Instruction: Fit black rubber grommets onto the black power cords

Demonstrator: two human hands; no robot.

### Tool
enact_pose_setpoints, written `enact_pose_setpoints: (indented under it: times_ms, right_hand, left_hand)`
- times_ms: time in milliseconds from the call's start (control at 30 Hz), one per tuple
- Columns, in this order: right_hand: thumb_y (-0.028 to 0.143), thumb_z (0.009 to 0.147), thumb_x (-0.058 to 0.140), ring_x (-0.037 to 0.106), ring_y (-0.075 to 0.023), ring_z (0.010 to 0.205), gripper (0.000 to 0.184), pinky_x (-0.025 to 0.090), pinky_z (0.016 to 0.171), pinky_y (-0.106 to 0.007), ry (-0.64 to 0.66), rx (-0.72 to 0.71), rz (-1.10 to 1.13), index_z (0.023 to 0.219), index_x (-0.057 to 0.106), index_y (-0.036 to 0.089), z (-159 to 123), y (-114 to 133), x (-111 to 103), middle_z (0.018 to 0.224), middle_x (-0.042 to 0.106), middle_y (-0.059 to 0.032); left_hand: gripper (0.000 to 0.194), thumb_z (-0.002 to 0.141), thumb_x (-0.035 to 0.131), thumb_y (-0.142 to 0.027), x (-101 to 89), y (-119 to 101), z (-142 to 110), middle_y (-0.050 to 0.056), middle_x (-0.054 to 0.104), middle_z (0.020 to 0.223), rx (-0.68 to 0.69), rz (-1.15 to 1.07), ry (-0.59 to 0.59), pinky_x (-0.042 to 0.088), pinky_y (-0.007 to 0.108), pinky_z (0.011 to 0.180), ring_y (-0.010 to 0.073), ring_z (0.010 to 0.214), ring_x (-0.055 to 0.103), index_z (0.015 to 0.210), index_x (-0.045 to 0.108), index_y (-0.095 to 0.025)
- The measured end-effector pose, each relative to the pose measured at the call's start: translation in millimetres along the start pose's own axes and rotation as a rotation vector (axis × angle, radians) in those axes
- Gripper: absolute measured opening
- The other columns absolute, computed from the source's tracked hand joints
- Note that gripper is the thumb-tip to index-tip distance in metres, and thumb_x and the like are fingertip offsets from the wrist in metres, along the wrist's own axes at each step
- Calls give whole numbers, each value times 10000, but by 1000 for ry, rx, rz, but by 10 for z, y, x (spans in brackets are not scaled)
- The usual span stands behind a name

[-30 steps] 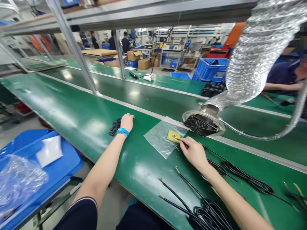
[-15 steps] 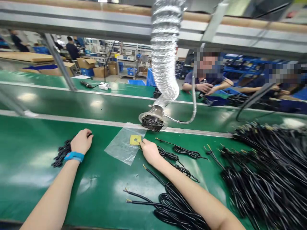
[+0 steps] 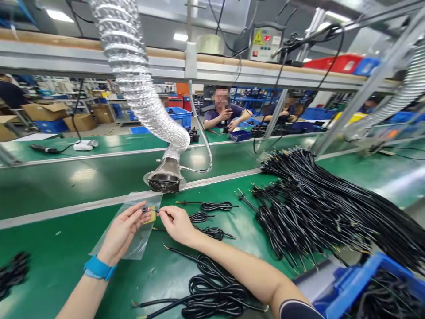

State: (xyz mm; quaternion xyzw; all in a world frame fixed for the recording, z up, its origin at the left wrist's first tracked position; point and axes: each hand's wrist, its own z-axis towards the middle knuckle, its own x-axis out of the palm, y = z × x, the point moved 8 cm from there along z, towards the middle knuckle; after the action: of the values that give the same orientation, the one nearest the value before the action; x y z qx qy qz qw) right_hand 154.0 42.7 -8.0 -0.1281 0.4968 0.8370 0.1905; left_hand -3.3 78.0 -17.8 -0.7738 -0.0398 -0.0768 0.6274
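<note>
My left hand (image 3: 124, 228) pinches a small round black part (image 3: 144, 209) with a hole in it, between thumb and fingers. My right hand (image 3: 176, 225) is closed on a thin dark stick (image 3: 154, 210), whose tip points left and reaches the black part; I cannot tell whether they touch. Both hands are over a clear plastic bag (image 3: 135, 249) on the green bench. Behind my left fingertips, partly covered, lies a yellow square pad (image 3: 152, 217). More small black parts (image 3: 13, 271) lie in a heap at the far left.
Coiled black cables (image 3: 212, 288) lie right of the bag, with a large cable pile (image 3: 299, 212) beyond. A fume-extraction hood (image 3: 165, 177) hangs just behind the bag. A blue crate (image 3: 358, 283) stands at lower right. A co-worker (image 3: 226, 113) sits across the bench.
My left hand has moved from the heap of black parts to the bag, bringing one part to the stick in my right hand. The head view has turned right.
</note>
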Motion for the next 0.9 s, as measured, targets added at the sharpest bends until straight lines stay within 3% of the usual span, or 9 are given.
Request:
enact_pose_setpoints:
  times_ms: [100,267,500,900]
  right_hand:
    - [262,941,467,630,-139,689,263,490,676,-230,-78,30,33,929,715,178,-63,-72,-32,802,716,-42]
    - [275,946,464,615,-127,651,271,478,640,-212,-68,22,18,926,715,177,-80,-129,7,767,709,-32]
    - [294,942,446,664,-167,719,307,518,674,-257,-67,13,152,824,708,186,-102,-98,7,800,730,-59]
    - [372,925,489,683,-189,716,318,548,658,-278,-8,56,188,825,716,172,-109,-147,25,790,731,-66]
  left_hand:
    - [628,498,901,-337,167,139,-21,75,736,847,-31,-24,24,582,225,727,175,774,691,1059,697,-144]
    - [624,506,910,-332,108,262,-40,60,738,876,-57,-63,-6,576,183,692,146,757,678,1071,708,-160]
    - [393,642,851,-304,209,245,-98,71,718,859,-12,-175,118,548,215,675,116,696,647,970,731,-127]
    - [349,699,819,-302,172,242,-77,68,706,804,17,-277,171,522,268,732,127,698,655,981,735,-114]
